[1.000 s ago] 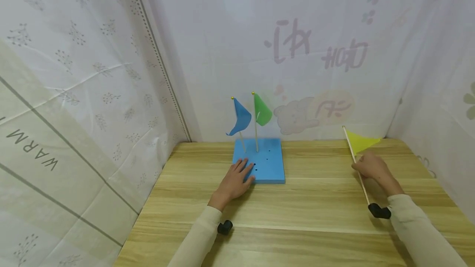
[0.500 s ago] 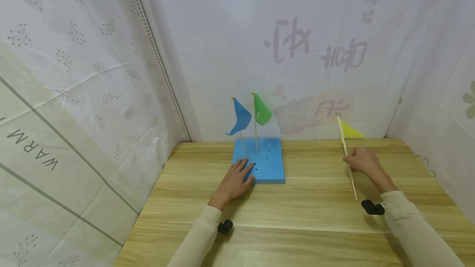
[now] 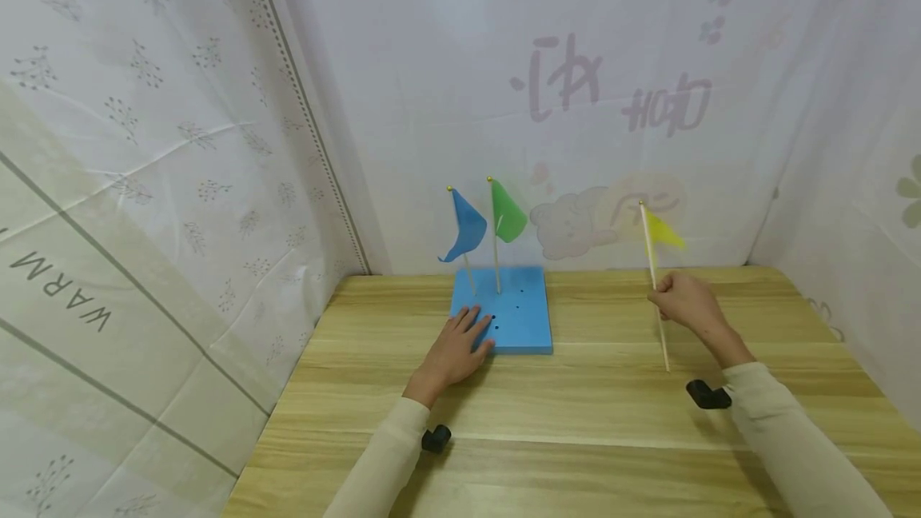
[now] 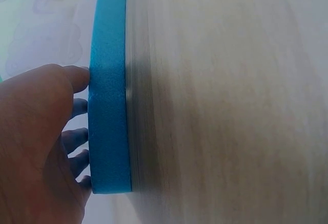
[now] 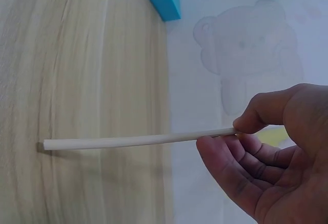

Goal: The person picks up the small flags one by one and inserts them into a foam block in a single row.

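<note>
My left hand rests with spread, fairly straight fingers on the front left part of a blue foam block. In the left wrist view its fingertips lie along the top edge of that block. Stuck in the block are a blue flag and a green flag on thin sticks. Several small holes show in its top. To the right, my right hand pinches the stick of a yellow flag between thumb and forefinger. The flag stands nearly upright, and the bare lower stick sticks out below the fingers.
Everything is on a wooden table. A printed white curtain hangs right behind its back edge, with more curtain at both sides. Black wrist cameras sit under both sleeves.
My right hand has moved left with the yellow flag, lifting it and turning its stick more upright. The left hand has stayed on the foam block.
</note>
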A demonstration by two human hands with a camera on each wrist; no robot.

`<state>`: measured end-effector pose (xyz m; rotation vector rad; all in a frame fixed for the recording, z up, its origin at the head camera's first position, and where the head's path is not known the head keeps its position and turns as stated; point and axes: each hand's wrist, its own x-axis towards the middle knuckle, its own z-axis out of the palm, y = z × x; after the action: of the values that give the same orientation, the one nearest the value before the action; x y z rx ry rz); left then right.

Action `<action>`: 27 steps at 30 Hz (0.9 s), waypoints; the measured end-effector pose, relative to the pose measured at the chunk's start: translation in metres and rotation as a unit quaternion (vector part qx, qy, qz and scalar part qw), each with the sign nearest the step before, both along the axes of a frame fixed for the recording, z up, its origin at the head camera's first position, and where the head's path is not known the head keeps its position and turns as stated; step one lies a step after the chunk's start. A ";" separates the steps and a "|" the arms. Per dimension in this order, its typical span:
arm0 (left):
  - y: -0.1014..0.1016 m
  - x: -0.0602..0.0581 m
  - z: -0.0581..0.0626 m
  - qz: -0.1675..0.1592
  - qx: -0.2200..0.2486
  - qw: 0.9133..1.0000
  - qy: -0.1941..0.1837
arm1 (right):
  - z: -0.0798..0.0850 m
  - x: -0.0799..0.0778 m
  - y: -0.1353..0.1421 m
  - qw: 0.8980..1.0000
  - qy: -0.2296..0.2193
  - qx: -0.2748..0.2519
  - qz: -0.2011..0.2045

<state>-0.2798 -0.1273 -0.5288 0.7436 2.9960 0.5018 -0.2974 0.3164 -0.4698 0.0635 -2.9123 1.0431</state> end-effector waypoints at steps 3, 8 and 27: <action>0.000 0.001 0.002 0.000 0.000 1.000 -0.001 | 0.005 -0.001 -0.006 1.000 0.009 0.001 0.003; 0.001 0.003 0.005 0.000 -0.002 1.000 -0.005 | 0.012 -0.004 -0.018 1.000 0.013 -0.006 -0.001; 0.000 0.002 0.003 -0.007 0.004 1.000 -0.004 | 0.032 -0.029 -0.084 0.996 0.047 -0.069 0.017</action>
<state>-0.2779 -0.1271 -0.5257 0.7607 2.9816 0.5146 -0.3261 0.2319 -0.4373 0.1535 -2.7574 1.2083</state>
